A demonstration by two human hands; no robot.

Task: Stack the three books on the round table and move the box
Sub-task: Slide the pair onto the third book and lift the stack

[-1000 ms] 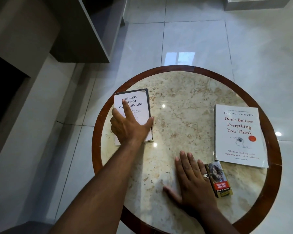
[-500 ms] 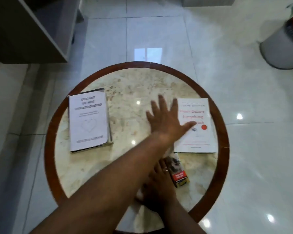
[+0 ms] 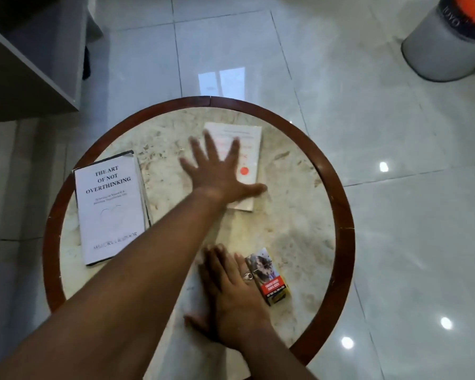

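Observation:
A round marble table with a brown wooden rim (image 3: pixel 342 215) fills the middle of the view. A white book titled "The Art of Not Overthinking" (image 3: pixel 110 212) lies flat at its left. A second white book with a red dot (image 3: pixel 249 149) lies at centre-right, blurred. My left hand (image 3: pixel 220 174) is pressed flat on it with fingers spread. My right hand (image 3: pixel 231 297), wearing a ring, lies flat on the tabletop near the front edge. A small box with a red label (image 3: pixel 270 278) sits against its fingers. I see no third book.
A grey round bin with an orange top (image 3: pixel 447 42) stands on the glossy tiled floor at the far right. A dark cabinet (image 3: pixel 30 58) stands beyond the table at the upper left.
My left hand left the left book and crossed to the red-dot book. That book has since slid left and away on the table. My right hand and the box stayed put.

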